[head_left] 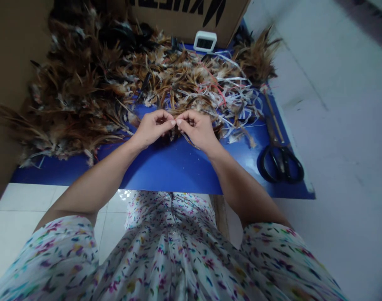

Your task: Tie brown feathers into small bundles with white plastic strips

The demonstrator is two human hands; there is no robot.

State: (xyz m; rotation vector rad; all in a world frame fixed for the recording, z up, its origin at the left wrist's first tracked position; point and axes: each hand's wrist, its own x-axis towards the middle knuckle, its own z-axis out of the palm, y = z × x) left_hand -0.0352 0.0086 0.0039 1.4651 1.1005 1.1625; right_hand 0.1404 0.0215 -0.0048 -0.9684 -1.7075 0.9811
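Observation:
My left hand (153, 127) and my right hand (198, 129) meet over the blue table (165, 167), fingertips pinched together. Between them sits a small bunch of brown feathers (173, 134), held by both hands. Just beyond my hands lies a big heap of brown and black feathers (84, 88). Mixed into the heap on the right is a tangle of white and red plastic strips (231, 96).
Black scissors (280, 161) lie on the table's right side, with a thin stick (274, 115) beside them. A small white digital device (205, 41) stands against a cardboard box (191, 16) at the back. Another cardboard wall (8, 62) is on the left. White floor tiles surround the table.

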